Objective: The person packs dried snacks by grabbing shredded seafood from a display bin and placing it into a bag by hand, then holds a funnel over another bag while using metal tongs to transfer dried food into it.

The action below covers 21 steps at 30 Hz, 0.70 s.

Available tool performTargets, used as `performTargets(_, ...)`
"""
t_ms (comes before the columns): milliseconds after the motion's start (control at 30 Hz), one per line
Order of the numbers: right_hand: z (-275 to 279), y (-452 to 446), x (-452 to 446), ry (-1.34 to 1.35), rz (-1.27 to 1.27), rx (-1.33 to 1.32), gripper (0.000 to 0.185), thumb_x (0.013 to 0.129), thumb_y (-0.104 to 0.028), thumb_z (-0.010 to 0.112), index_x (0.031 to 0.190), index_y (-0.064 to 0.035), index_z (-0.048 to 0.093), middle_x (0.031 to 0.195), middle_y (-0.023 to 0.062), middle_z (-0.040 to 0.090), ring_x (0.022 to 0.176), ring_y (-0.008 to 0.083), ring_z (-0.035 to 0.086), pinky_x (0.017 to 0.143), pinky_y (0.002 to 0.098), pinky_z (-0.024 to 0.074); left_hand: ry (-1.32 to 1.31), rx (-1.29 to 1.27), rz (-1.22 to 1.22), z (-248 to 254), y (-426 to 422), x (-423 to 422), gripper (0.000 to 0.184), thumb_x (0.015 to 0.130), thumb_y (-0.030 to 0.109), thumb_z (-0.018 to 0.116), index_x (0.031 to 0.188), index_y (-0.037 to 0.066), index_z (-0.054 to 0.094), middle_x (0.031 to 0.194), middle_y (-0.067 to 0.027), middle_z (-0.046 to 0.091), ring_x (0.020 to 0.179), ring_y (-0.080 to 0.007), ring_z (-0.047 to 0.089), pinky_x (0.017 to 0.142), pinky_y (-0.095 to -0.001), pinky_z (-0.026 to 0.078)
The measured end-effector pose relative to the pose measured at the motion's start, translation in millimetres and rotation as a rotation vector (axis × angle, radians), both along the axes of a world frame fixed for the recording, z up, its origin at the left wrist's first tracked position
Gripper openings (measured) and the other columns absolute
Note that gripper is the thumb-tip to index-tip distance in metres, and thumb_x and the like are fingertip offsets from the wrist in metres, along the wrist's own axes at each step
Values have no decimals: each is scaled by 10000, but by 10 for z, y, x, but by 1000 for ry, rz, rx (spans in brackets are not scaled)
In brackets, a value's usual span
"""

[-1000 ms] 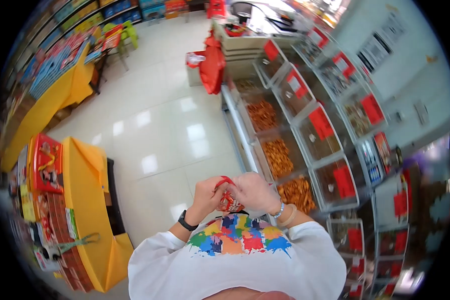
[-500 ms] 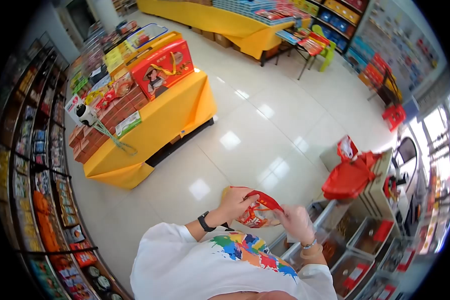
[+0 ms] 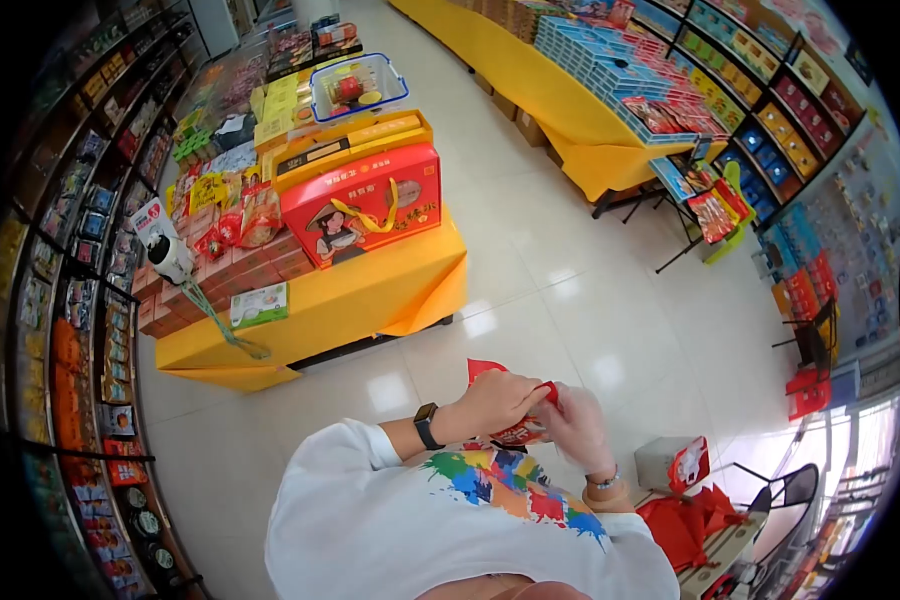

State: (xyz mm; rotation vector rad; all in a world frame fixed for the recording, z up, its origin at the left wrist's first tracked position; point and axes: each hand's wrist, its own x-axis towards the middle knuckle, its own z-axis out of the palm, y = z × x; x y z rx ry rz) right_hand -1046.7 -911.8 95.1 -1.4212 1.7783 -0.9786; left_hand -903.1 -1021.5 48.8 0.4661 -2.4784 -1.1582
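Observation:
Close in front of my chest, both hands grip a red printed snack bag (image 3: 523, 433). My left hand (image 3: 495, 400), with a black watch on its wrist, pinches the bag's top edge. My right hand (image 3: 578, 430) looks covered by a thin clear glove and wears bracelets at the wrist. Its fingers are closed on the red edge just beside the left fingers. A red corner of the bag sticks up beyond the left hand, while much of the bag is hidden behind the hands and the white shirt.
A table with a yellow cloth (image 3: 370, 305) carries a red gift box (image 3: 365, 205), a blue-rimmed basket (image 3: 358, 112) and stacked packs. Shelves (image 3: 90, 290) line the left. Another yellow-draped table (image 3: 570, 150) stands farther back. A waste bin (image 3: 660, 463) and red bags (image 3: 685, 525) are at lower right.
My view has turned toward the right-hand tables and shelves, and the clear bins at lower right have left it. My hands have come closer together, and the bag's top edge is now bunched between them.

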Motion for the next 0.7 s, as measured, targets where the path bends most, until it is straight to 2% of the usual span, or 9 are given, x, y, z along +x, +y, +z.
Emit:
performTargets(67,20,-584,-292,86,37,5,114,878,-95,621,907,11,651,698,204,605,598,349,578,578,383,458,14,-48,129,-4,-457,-248,281,969,258,528,869,48,685,706,-177,642,643,-370,621,571,-439,480)
performTargets(167,-50,-1469,-808,-78,120,-34,103,874,-100,621,874,2,636,683,202,592,597,358,574,564,394,450,130,-189,248,-108,-1234,-707,265,933,268,585,812,55,689,673,-150,640,622,-348,626,549,-417,479)
performTargets(267,-155,-2425,-1364,43,279,-232,114,872,-117,630,839,-8,623,669,190,583,603,369,576,554,408,443,194,-288,365,-131,-2040,-1119,227,887,264,644,786,67,695,666,-130,644,599,-319,631,531,-393,477)
performTargets(333,-16,-3052,-1739,176,460,-308,87,871,-81,659,811,-17,651,654,141,588,562,295,548,535,341,428,194,-355,450,-47,-2502,-1390,171,845,243,690,760,95,693,653,-95,641,574,-281,630,512,-370,470)
performTargets(400,21,-3640,-2074,196,540,-350,88,854,-96,693,793,-47,652,651,120,593,558,319,550,519,367,435,212,-496,476,107,-2982,-1561,158,821,247,711,749,109,685,640,-79,629,547,-258,616,495,-355,459)
performTargets(433,92,-3900,-2217,275,590,-410,85,845,-100,705,791,-60,651,652,119,591,562,316,563,521,379,442,198,-602,510,176,-3203,-1631,119,750,203,746,732,112,671,616,-57,608,522,-235,594,479,-345,447)
performTargets(533,130,-4665,-2589,350,711,-467,88,822,-109,733,822,-81,650,655,106,589,595,311,596,541,403,462,230,-712,664,301,-3762,-1682,133,660,132,765,769,103,693,606,-47,592,515,-221,578,474,-328,431)
performTargets(567,147,-4914,-2682,344,754,-475,91,805,-91,731,835,-78,647,664,101,594,603,307,598,545,403,463,309,-804,716,317,-3941,-1681,162,661,182,749,795,101,706,570,-6,526,491,-176,526,442,-299,377)
performTargets(700,121,-6006,-2859,390,880,-581,164,728,-26,715,863,-80,639,682,81,605,608,290,601,542,391,461,192,-852,847,643,-4555,-1394,225,635,120,761,859,116,741,589,-22,555,503,-179,546,468,-299,416)
